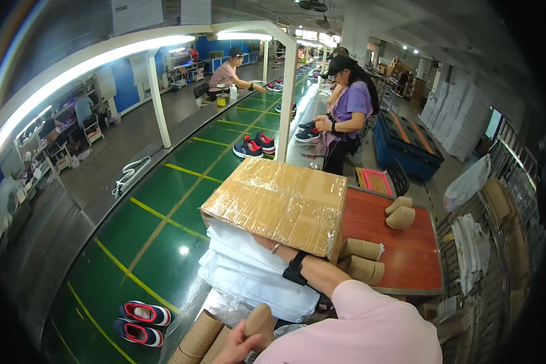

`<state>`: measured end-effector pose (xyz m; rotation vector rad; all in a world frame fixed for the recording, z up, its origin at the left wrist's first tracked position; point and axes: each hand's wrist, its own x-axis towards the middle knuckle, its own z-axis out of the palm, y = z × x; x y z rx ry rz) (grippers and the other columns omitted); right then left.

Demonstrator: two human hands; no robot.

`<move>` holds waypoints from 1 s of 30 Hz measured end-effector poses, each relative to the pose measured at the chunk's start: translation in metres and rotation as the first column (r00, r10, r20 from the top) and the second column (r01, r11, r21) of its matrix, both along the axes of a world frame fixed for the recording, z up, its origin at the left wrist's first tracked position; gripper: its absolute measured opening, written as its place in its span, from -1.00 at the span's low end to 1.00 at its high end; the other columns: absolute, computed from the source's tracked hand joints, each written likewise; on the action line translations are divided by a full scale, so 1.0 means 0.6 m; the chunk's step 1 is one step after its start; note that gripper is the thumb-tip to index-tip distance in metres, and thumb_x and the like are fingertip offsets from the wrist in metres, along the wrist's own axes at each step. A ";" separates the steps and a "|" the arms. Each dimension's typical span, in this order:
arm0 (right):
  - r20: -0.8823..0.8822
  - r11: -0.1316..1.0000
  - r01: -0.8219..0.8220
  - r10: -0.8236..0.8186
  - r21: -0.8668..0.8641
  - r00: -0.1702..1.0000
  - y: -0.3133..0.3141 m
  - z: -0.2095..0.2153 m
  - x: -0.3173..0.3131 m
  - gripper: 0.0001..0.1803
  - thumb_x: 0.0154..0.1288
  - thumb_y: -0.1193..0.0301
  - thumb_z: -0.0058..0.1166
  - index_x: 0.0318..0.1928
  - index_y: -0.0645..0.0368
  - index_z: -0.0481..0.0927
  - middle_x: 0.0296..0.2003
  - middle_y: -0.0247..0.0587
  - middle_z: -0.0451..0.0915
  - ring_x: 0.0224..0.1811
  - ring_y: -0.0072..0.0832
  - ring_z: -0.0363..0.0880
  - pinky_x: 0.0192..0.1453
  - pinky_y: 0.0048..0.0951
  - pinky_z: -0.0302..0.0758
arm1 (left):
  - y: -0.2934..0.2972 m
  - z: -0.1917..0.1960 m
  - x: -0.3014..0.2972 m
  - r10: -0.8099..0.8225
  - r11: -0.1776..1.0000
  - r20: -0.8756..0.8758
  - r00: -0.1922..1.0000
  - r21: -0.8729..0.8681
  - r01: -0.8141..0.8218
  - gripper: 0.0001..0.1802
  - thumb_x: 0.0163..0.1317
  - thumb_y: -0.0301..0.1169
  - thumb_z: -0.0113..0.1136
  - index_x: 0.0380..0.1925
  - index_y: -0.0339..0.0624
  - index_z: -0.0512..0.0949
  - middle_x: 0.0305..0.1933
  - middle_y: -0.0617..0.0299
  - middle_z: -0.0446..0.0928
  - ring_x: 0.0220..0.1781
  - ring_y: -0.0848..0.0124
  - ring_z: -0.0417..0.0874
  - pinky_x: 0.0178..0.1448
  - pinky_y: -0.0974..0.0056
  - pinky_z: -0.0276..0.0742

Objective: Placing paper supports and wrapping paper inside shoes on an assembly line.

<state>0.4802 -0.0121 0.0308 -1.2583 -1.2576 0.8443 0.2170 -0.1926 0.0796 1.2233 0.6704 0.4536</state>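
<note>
At the bottom of the view, my left hand [236, 347] is closed on a brown moulded-paper shoe insert [259, 324]. Next to it stand nested stacks of similar inserts [199, 335]. My right arm reaches forward, a black band [295, 268] round it. My right hand [264, 242] goes in between a taped cardboard box [279, 197] and a pile of white sheets [242, 273]; its fingers are hidden there. On the green conveyor belt at lower left lies a pair of navy shoes with red linings [142, 323].
The green belt [182, 209] with yellow lines runs into the distance, another shoe pair [255, 144] on it. A white post [286, 97] rises behind the box. On the right, a red-brown table [406, 258] carries more inserts [400, 213]. Co-workers [349, 106] work along the line.
</note>
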 end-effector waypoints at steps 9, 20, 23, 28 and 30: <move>0.624 0.670 -0.484 0.041 0.563 0.781 -0.094 0.177 -0.227 -0.40 0.10 0.48 0.07 0.18 0.28 0.25 0.07 0.17 0.34 0.13 0.05 0.30 0.23 -0.23 0.25 | 0.170 -0.019 0.037 0.757 0.171 0.211 0.619 0.850 -0.498 -0.68 0.03 -0.46 0.07 -0.18 -0.37 0.43 -0.17 -0.06 0.48 -0.20 0.07 0.51 -0.16 0.12 0.41; 0.438 0.698 -0.338 0.038 0.631 0.898 -0.007 0.317 -0.304 -0.12 -0.25 0.36 0.44 0.09 0.09 0.15 -0.07 -0.01 0.31 -0.08 -0.21 0.41 -0.06 -0.34 0.43 | 0.103 0.007 0.036 -0.005 0.780 -0.243 0.970 0.606 0.155 -0.45 0.10 -0.20 0.17 0.01 -0.35 0.37 0.02 0.05 0.45 0.11 0.27 0.39 0.23 0.19 0.25; 0.136 0.800 -0.269 0.232 0.536 0.963 -0.078 0.304 -0.340 -0.08 -0.24 0.37 0.43 0.08 0.18 0.06 -0.06 -0.06 0.29 -0.04 -0.31 0.36 -0.02 -0.35 0.39 | 0.141 0.019 0.017 0.482 0.801 0.477 0.734 0.100 -0.591 -0.57 0.30 -0.23 -0.07 0.09 -0.24 0.32 0.08 0.16 0.41 0.17 0.35 0.36 0.27 0.26 0.22; -0.006 0.762 -0.210 0.270 0.613 0.963 -0.097 0.299 -0.347 -0.08 -0.21 0.41 0.40 0.11 0.15 0.02 -0.03 -0.14 0.24 0.03 -0.38 0.31 0.05 -0.38 0.37 | 0.172 0.159 -0.082 0.671 0.640 0.731 0.122 -0.489 -0.592 -0.50 -0.01 -0.59 0.14 0.02 -0.16 0.38 -0.01 0.17 0.44 0.09 0.34 0.41 0.22 0.22 0.28; -0.039 0.755 -0.343 0.437 0.559 0.899 -0.088 0.291 -0.351 0.00 -0.19 0.39 0.39 0.18 0.13 -0.07 0.04 -0.14 0.21 0.09 -0.38 0.27 0.12 -0.37 0.32 | 0.184 0.171 -0.114 0.674 0.620 0.720 0.165 -0.429 -0.657 -0.38 -0.23 -0.74 0.09 -0.01 -0.22 0.38 -0.06 0.16 0.46 0.02 0.30 0.47 0.10 0.24 0.40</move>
